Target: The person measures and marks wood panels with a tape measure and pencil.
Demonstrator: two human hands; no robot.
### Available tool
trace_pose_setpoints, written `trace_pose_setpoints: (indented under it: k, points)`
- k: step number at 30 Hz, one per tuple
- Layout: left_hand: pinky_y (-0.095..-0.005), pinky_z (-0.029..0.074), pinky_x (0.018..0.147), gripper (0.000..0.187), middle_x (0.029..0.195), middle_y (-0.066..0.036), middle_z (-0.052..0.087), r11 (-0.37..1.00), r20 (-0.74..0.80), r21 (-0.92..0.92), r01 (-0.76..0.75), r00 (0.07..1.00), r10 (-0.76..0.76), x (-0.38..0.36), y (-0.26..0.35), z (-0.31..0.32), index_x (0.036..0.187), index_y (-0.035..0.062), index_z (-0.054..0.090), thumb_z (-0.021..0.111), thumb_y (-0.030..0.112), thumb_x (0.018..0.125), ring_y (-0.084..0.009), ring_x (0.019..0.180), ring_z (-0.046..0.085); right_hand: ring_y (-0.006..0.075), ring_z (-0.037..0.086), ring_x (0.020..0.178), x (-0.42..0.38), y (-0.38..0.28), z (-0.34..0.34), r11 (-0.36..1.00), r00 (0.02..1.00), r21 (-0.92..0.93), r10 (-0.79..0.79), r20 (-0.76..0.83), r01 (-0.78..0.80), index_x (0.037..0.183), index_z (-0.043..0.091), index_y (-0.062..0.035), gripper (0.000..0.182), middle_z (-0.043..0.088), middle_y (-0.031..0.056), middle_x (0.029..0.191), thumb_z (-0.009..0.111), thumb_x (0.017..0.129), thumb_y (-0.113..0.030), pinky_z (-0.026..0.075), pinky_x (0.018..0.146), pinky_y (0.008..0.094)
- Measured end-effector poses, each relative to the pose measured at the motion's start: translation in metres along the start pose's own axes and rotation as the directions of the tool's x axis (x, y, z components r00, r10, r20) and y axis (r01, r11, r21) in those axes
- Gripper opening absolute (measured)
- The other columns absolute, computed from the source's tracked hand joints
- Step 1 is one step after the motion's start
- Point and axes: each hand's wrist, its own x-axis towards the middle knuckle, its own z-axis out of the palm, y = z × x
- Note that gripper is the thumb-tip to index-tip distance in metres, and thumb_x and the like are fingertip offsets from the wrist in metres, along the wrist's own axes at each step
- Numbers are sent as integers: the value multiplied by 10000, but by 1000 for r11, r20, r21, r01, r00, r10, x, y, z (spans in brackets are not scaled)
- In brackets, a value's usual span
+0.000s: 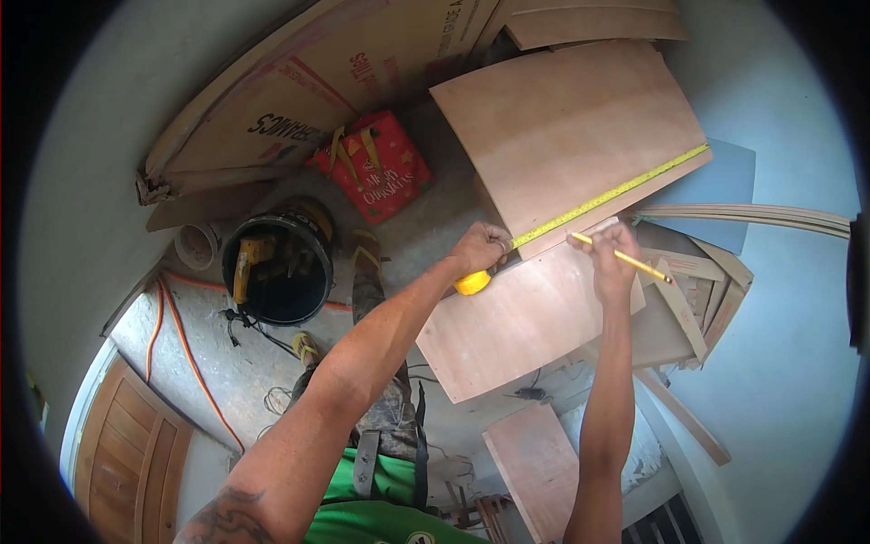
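My left hand [480, 250] is closed on a yellow tape measure [472, 283]. Its yellow blade [609, 195] runs out over a large plywood sheet [571, 127], along the near edge to the far right corner. Between the fingers of my right hand [612, 254] is a yellow pencil [634, 261], its tip pointing left over the board. A second plywood piece [517, 317] lies beneath both hands, on the near side of the large sheet.
At left, a black bucket [304, 295] holds a yellow-handled power tool [249, 263]. Behind it are a red gift bag [390, 172] and large flattened cardboard [308, 100]. An orange cord [195, 363] crosses the floor. Wood strips [752, 215] and a plywood offcut [539, 462] lie at right and below.
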Motion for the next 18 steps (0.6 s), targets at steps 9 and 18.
trace_pose_setpoints:
  k: [9,18]
  points:
    - [-254,431,494,182,616,-26,576,997,-44,76,-28,999,32,-2,-2,0,744,7,625,542,111,868,-88,512,517,141,544,644,-128,24,9,981,949,84,190,-253,-175,793,423,-36,107,487,44,710,477,857,31,562,731,393]
    - [-320,504,583,197,691,-96,656,930,-68,57,-363,928,366,-26,31,24,803,22,684,518,81,715,-166,616,613,183,620,641,-263,18,93,970,969,165,202,-144,-178,812,421,-14,93,564,101,692,495,863,9,555,628,341]
